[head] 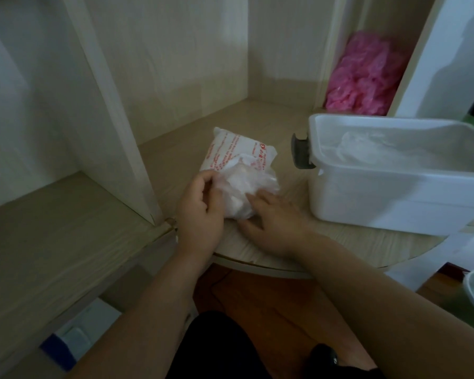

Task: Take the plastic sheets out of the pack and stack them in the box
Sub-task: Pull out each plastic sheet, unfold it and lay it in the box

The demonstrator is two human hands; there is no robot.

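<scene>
Pale wooden shelf (353, 242), white box (394, 187) on its right side, a few clear sheets already inside. Just left of it lies the pack (230, 151), plastic sheets (241, 187) spilling from its near end. Left hand (197, 212) curls and pinches them; right hand (271, 222) presses down, fingers nearly straight.

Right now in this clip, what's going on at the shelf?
A person is working at a white, red-printed pack lying on the wooden shelf. Clear plastic sheets bulge from its near, open end. The left hand pinches their left edge with curled fingers; the right hand rests on them, fingers fairly straight. The open white box stands to the right with some clear plastic already inside.
</scene>
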